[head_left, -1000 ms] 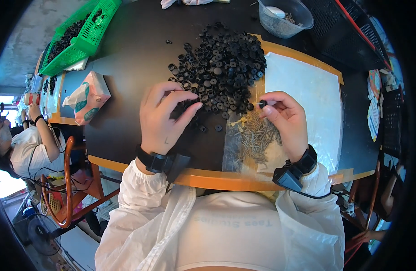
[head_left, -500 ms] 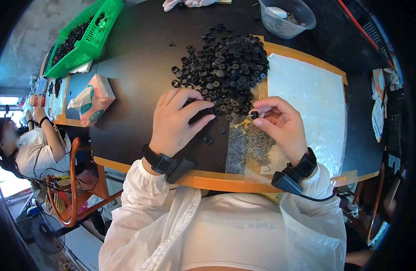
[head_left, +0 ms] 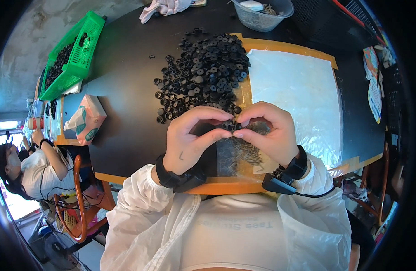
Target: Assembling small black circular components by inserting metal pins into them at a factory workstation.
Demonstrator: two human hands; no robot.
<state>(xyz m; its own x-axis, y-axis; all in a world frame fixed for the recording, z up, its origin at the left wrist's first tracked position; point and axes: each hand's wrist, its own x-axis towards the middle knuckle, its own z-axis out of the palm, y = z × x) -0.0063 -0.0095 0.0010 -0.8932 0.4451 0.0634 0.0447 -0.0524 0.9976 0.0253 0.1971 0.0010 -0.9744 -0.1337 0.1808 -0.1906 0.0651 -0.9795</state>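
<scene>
My left hand and my right hand meet over the near part of the table. Thumb and fingers of each are pinched on small black plastic parts between them; the fingertips partly cover these, so I cannot tell how they fit together. Just beyond my hands lies a large heap of black round plastic caps, some showing a hollow side, others a centre hole. Under and beside my right hand, a pile of thin metal screws or pins rests on clear plastic.
A white sheet is taped down at the right. Behind stand a clear bowl and a black crate. At the left are a tissue pack and a green basket of black parts. Another person sits far left.
My left hand has left the heap's near edge and moved right; my right hand has come in to meet it. Both now pinch black parts together. The whole view has shifted slightly.
</scene>
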